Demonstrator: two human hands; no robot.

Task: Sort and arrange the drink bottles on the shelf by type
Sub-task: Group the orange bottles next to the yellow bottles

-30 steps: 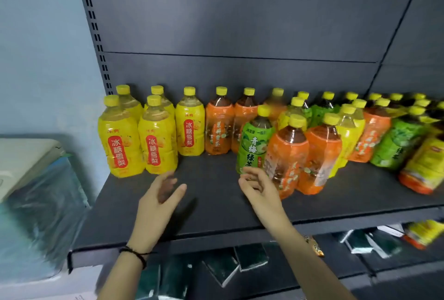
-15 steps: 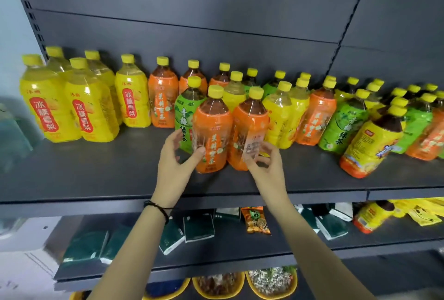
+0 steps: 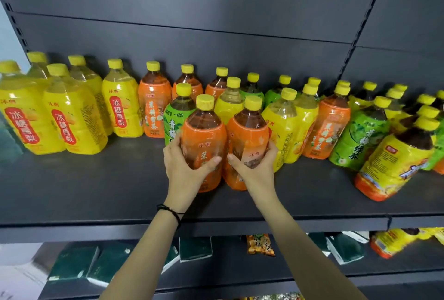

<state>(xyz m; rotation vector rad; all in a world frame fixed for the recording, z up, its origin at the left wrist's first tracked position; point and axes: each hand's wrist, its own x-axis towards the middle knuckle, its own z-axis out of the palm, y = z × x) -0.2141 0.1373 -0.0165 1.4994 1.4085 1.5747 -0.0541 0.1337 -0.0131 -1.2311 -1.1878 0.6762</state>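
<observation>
gripping two orange-label bottles at the front centre of the dark shelf point(image 3: 96, 191): left hand point(image 3: 183, 170) wraps the left orange bottle point(image 3: 204, 138), fingers curled around its label; right hand point(image 3: 255, 170) wraps the right orange bottle point(image 3: 247, 134) likewise. both bottles stand upright, touching. a green-label bottle point(image 3: 176, 117) stands just behind.

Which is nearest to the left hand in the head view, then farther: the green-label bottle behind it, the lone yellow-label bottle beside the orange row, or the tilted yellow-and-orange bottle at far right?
1. Green-label plastic bottle: just behind the left hand.
2. Lone yellow-label bottle: farther left, at the back.
3. Tilted yellow-and-orange bottle: far right, front.
</observation>
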